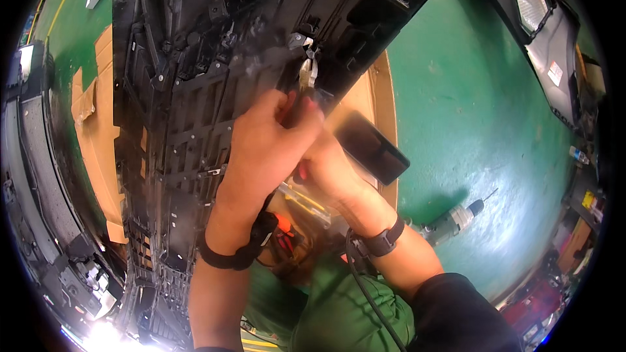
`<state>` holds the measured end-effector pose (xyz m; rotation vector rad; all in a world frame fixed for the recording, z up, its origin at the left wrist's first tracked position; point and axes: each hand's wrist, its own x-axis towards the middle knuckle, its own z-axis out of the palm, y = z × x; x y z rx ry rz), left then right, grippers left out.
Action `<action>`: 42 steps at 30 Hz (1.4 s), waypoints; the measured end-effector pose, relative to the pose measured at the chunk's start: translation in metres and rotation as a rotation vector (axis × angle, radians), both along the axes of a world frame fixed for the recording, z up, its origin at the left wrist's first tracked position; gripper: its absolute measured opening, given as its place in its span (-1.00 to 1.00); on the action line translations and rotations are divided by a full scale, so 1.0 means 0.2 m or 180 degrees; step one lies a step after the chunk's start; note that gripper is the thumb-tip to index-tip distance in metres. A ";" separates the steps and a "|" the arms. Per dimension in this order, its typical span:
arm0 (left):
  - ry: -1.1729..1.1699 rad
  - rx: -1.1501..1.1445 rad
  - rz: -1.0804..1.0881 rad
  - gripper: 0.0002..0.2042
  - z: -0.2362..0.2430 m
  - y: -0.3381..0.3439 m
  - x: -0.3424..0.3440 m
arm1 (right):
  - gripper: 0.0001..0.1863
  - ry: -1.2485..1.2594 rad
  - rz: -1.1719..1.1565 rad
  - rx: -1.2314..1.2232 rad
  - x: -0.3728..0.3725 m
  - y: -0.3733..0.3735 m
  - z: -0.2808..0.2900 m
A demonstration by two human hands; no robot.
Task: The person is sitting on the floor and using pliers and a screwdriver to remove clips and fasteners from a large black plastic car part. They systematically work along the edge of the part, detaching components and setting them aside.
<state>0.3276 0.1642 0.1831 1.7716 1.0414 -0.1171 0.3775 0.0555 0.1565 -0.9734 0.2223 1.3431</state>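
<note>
Green floor (456, 111) borders 1 cardboard box (385, 85); left hand (270, 140) grips pliers (306, 77).

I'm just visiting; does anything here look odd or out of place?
The cardboard on the left looks ragged, its edge jagged as if torn. Below and right of the pliers, a dark phone-like slab sits askew, one corner jutting past a cardboard rim in this view. No spill stands out.

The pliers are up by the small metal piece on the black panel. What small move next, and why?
Probably steady the pliers and check their bite before applying force: the left hand holds them right by the metal piece, but whether they clamp it is unclear.
</note>
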 end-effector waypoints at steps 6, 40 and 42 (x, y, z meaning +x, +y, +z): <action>0.0090 0.0813 -0.0365 -0.60 0.03 0.01 0.02 | -0.93 0.0886 -0.0341 0.0423 -0.03 -0.02 -0.03; 0.0659 0.1451 -0.0623 -0.53 0.18 -0.01 0.14 | -0.72 0.2109 -0.0610 0.1361 0.01 -0.06 -0.08; 0.0711 0.1576 -0.0768 -0.52 0.19 -0.01 0.15 | -0.68 0.2293 -0.0657 0.1629 0.01 -0.06 -0.08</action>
